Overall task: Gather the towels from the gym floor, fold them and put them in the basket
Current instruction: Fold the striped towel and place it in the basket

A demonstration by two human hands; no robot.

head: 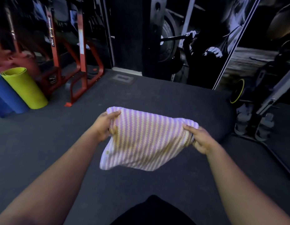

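Head view: striped towel [147,140] held up mid-fold.
Left hand [103,125] and right hand [201,140] pinching opposite edges, grip clamped, keeping cloth taut above floor [43,143].

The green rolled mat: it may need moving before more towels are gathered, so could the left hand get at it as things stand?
Probably not yet. The left hand grips the striped towel, and the green rolled mat stands well off to the left across bare floor.

- I see a towel [145,140] striped lilac and pale yellow-white.
- I see a lime-green rolled mat [26,88] beside a blue rolled mat [6,98].
- I see a red-orange rack [79,62].
- The floor [43,143] looks dark grey to me.
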